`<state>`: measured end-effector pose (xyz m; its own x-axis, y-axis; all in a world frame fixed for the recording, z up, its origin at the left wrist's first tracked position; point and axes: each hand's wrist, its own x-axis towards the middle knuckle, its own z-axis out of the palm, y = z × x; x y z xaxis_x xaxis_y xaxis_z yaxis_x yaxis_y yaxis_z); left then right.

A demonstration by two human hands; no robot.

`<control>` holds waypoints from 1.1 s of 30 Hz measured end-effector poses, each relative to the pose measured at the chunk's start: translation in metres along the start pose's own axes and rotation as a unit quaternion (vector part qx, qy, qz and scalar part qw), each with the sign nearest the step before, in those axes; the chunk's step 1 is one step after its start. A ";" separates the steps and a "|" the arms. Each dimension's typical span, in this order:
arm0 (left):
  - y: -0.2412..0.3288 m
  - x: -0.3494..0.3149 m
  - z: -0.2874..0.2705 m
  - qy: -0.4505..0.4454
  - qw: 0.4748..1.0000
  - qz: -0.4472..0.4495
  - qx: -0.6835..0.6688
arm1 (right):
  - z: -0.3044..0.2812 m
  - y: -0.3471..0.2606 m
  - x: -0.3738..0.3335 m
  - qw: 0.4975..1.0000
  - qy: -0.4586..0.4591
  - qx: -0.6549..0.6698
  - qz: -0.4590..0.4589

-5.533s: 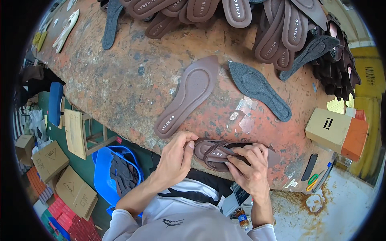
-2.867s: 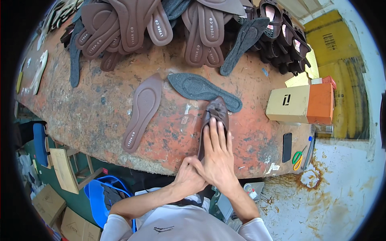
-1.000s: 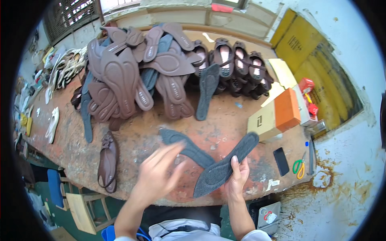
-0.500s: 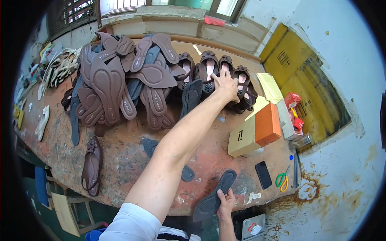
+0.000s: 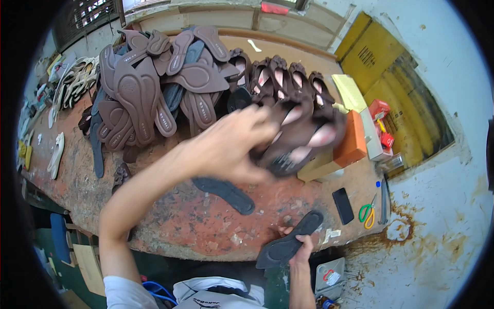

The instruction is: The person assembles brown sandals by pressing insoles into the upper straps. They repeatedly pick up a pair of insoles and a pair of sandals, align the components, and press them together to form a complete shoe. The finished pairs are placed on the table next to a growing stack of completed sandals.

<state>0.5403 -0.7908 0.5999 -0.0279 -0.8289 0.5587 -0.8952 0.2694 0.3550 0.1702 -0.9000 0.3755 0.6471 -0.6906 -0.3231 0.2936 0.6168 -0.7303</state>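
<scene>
My left hand (image 5: 234, 144), smeared by motion, reaches across the bench with thumb and fingers around the near end of some dark brown shoes (image 5: 324, 135). These are blurred too and hang in front of the box; how many it grips is hard to tell. Behind them, more brown shoes with pink inside (image 5: 278, 77) stand in a row. Near the front edge my right hand (image 5: 302, 250) pinches a dark grey insole (image 5: 290, 241), thumb on top and fingers underneath. Another dark insole (image 5: 226, 194) lies flat on the bench below my left wrist.
A heap of brown insoles (image 5: 136, 98) covers the back left; cream shoes (image 5: 80, 85) lie beyond it. My left forearm partly hides a brown sandal (image 5: 122, 176). Right of centre are an orange-sided box (image 5: 352, 140), a phone (image 5: 343, 206) and scissors (image 5: 366, 215). A wall borders the right.
My left hand has drawn back from the shoe row toward me and left, bringing brown shoes along. My right hand has shifted slightly right and up, still with the insole.
</scene>
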 end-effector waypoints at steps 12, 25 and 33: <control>0.154 -0.269 0.124 0.063 0.945 -0.321 0.016 | 0.085 -0.059 -0.038 0.874 -0.183 -0.434 -0.120; 0.179 -0.309 0.110 0.280 0.748 -0.579 -0.161 | 0.164 0.022 -0.008 0.546 -0.458 -0.656 -0.249; 0.172 -0.301 0.115 0.267 0.694 -0.625 -0.238 | 0.173 0.050 -0.011 0.561 -0.462 -0.646 -0.233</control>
<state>0.3433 -0.5510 0.4066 0.9207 -0.2952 -0.2554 0.1796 -0.2604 0.9487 0.2994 -0.7966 0.4466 0.9757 0.1964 0.0974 0.2135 -0.7509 -0.6249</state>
